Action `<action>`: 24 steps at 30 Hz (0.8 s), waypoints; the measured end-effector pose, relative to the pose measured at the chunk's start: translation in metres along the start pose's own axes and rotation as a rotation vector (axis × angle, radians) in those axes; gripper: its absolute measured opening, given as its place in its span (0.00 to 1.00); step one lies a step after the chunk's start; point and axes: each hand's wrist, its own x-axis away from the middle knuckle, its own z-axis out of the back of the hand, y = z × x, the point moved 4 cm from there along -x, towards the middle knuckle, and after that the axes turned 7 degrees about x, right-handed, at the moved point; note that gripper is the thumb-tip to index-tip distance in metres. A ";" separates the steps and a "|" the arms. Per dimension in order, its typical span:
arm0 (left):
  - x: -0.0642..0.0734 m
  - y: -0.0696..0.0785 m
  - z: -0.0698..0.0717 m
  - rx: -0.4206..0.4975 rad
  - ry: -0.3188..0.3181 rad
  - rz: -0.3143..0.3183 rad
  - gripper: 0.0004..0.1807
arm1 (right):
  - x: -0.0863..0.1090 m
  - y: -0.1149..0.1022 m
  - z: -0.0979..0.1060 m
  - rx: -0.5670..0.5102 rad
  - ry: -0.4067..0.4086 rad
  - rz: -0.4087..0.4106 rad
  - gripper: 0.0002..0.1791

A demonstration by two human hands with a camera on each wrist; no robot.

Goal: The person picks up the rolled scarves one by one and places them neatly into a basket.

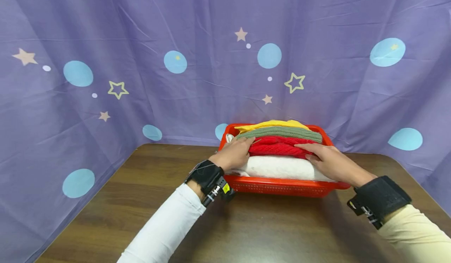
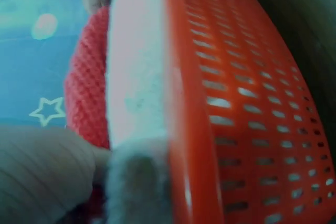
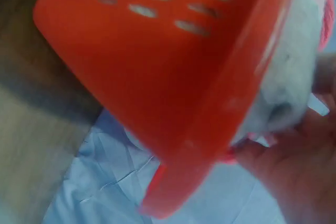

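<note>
A red plastic basket (image 1: 278, 187) holds a row of folded textiles, packed from back to front. In it, a red knitted cloth (image 1: 278, 145) stands between a green ribbed knit (image 1: 282, 132) and a fluffy white roll (image 1: 282, 168). My left hand (image 1: 234, 153) holds the red cloth's left end, its thumb reaching between red and white in the left wrist view. At the other end my right hand (image 1: 331, 161) pinches the red cloth, fingers over its top and thumb at its front. Some of the fingertips are hidden by the cloth.
A yellow knit (image 1: 273, 125) lies at the back of the basket. The basket stands on a brown wooden table (image 1: 260, 231). Behind the table hangs a purple curtain (image 1: 211, 32) with stars and blue dots. Black camera straps (image 1: 208, 177) wrap both wrists.
</note>
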 end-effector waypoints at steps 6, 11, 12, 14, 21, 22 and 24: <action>0.019 -0.008 0.007 0.115 0.095 0.002 0.37 | 0.019 0.006 0.012 -0.068 0.249 -0.088 0.26; 0.033 -0.016 0.000 0.119 0.208 0.042 0.48 | 0.032 0.015 0.005 0.010 0.268 -0.146 0.41; 0.035 -0.018 -0.004 0.115 0.227 0.044 0.50 | 0.034 0.016 0.000 0.038 0.259 -0.150 0.44; 0.039 -0.021 -0.014 0.098 0.254 0.043 0.51 | 0.039 0.020 -0.011 0.082 0.247 -0.163 0.49; 0.044 -0.023 -0.041 0.039 0.313 0.029 0.53 | 0.047 0.024 -0.038 0.135 0.234 -0.226 0.52; 0.044 -0.023 -0.042 0.030 0.320 0.033 0.53 | 0.048 0.024 -0.039 0.136 0.231 -0.230 0.52; 0.044 -0.024 -0.042 0.020 0.323 0.046 0.53 | 0.047 0.024 -0.040 0.144 0.228 -0.233 0.52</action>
